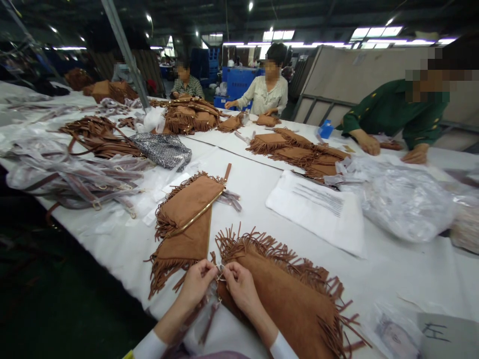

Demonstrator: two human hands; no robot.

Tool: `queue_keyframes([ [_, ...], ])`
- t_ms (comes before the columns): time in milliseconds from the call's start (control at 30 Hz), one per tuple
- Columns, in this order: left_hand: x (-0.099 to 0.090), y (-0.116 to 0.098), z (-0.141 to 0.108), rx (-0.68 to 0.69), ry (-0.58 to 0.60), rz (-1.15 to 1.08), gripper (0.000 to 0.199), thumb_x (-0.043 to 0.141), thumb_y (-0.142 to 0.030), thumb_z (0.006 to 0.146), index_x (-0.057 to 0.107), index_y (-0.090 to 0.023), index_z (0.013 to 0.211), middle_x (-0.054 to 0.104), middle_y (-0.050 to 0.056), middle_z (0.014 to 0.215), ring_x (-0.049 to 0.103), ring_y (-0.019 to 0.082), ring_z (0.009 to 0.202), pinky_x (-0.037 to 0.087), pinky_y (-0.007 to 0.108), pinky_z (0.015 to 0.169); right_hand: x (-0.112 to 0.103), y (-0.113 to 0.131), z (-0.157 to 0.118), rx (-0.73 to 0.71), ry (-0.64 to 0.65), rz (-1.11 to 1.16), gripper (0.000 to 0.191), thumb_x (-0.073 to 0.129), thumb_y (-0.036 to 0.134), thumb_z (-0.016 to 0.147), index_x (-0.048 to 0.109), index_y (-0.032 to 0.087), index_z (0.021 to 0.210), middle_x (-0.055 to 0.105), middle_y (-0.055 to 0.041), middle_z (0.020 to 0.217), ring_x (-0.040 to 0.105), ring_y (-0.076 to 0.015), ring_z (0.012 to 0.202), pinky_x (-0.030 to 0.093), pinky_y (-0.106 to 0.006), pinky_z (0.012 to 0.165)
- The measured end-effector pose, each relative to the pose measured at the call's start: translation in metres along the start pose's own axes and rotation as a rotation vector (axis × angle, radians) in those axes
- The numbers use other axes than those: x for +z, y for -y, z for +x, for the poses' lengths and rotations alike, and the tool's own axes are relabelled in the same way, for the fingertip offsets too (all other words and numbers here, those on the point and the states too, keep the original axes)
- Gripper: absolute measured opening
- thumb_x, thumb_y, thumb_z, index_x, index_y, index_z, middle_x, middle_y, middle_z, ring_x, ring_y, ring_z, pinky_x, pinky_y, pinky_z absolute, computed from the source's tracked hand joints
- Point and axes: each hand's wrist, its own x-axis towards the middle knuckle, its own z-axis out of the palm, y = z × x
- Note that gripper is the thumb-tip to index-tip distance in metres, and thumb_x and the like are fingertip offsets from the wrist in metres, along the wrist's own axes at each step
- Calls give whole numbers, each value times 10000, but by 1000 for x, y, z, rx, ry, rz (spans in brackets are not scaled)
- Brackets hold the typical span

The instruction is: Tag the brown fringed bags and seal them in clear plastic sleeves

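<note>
A brown fringed bag (pixel 284 284) lies flat on the white table before me, its fringe along the far and right sides. At its left corner my left hand (pixel 200 279) and my right hand (pixel 237 281) are close together, each pinching a thin whitish string (pixel 220 273). The fingers of both hands are closed, and the ends of the string are too small to make out. A plastic-wrapped strap (pixel 209 319) hangs below them near the table edge. Beyond my left hand rest more fringed bags (pixel 194 204), stacked with a gold zipper showing.
Plastic-wrapped straps (pixel 90 179) are heaped at the left, beside a black-and-white patterned bundle (pixel 162 148). Right of centre lie a white cloth (pixel 318 209) with dark strings and a clear plastic bag (pixel 407 199). Further fringed bags (pixel 299 149) and several co-workers line the far side.
</note>
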Motion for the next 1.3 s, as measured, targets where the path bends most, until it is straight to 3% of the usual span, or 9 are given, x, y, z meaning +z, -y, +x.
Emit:
queue_keyframes([
  [200, 10, -4, 2, -42, -18, -298, 284, 634, -429, 751, 542, -182, 643, 555, -20, 640, 518, 121, 637, 427, 233, 666, -3, -2, -1, 40, -5, 61, 278, 674, 432, 751, 638, 157, 733, 630, -12, 673, 543, -135, 605, 414, -240, 576],
  [333, 10, -12, 6, -61, 15, -442, 329, 653, -474, 744, 534, -181, 653, 538, -29, 622, 509, 113, 607, 444, 241, 649, -10, 0, -11, 187, 93, 422, 305, 749, 427, 703, 678, 150, 811, 670, -20, 717, 573, -127, 613, 449, -244, 612],
  [433, 8, -11, 9, -129, 47, -557, 286, 684, -437, 749, 595, -166, 724, 613, -9, 690, 555, 110, 641, 463, 240, 684, -13, 5, -20, 234, 117, 703, 292, 705, 390, 746, 719, 146, 906, 714, -95, 957, 643, -191, 862, 485, -315, 818],
  [567, 5, -3, 11, -187, 40, -687, 220, 709, -355, 744, 659, -154, 817, 698, 40, 844, 622, 136, 774, 485, 240, 738, -12, 9, -22, 126, 151, 873, 417, 656, 395, 737, 693, 152, 1073, 603, -145, 1264, 536, -270, 1187, 415, -390, 996],
  [667, 3, 2, 12, -186, 22, -702, 178, 724, -247, 707, 673, -149, 846, 708, 56, 926, 626, 131, 773, 498, 231, 723, -5, 6, -17, 93, 98, 731, 406, 701, 397, 716, 677, 169, 1051, 657, -127, 1147, 609, -239, 1049, 470, -343, 892],
  [800, 1, 5, 10, -198, 43, -706, 244, 749, -131, 653, 687, -149, 889, 699, 59, 986, 547, 52, 589, 470, 173, 600, 6, 4, -7, 112, -81, 454, 350, 651, 498, 780, 671, 151, 824, 582, 11, 563, 498, -111, 513, 430, -239, 557],
  [1067, 14, 1, 4, -161, 75, -587, 347, 810, -332, 649, 719, -135, 920, 673, 32, 791, 522, 52, 561, 406, 153, 522, -8, 24, -5, -40, -26, 17, 262, 567, 363, 818, 704, 147, 761, 680, -38, 726, 579, -190, 670, 430, -276, 633],
  [1233, 16, -6, 5, 57, 136, -61, 244, 711, -334, 716, 755, -167, 888, 731, 87, 944, 646, 210, 891, 473, 311, 868, -12, 27, -5, -122, 108, -300, 253, 495, 200, 807, 640, 174, 601, 635, -10, 604, 547, -160, 578, 372, -250, 566],
  [1300, 13, -13, 7, 100, 196, 52, 168, 709, -283, 695, 767, -179, 813, 743, 66, 874, 647, 238, 914, 458, 324, 890, -12, 25, -7, -162, 118, -372, 268, 456, 165, 816, 641, 181, 623, 647, -23, 632, 565, -166, 600, 389, -256, 581],
])
